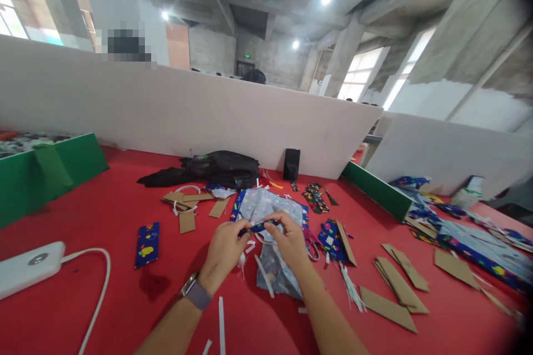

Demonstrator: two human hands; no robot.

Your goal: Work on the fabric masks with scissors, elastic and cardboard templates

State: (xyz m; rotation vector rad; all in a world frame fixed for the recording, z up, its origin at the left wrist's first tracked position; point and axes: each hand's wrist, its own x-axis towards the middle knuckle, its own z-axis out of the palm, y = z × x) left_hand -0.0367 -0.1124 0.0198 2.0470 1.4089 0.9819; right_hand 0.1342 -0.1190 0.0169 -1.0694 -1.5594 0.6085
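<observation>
Between my two hands is a narrow folded piece of dark blue patterned fabric [259, 227]. My left hand [227, 244] pinches its left end, and my right hand [287, 236] grips its right end. Under them lies a larger blue patterned cloth [258, 202], its pale reverse side up. A second grey-looking piece of fabric [277, 274] rests nearer to me, below my hands. Pink-handled scissors [310, 241] lie just right of my right hand, partly hidden. Beside them is a blue patterned piece [332, 238] with a cardboard strip [346, 243] against it.
Cardboard strips [400, 283] lie at the right, others [187, 222] at the left near a white ring. A finished-looking blue patterned rectangle [147, 245], a white power bank [31, 269] with cable, black fabric [220, 169] and an upright phone [291, 164] are also on the red table. White partitions [200, 113] stand behind.
</observation>
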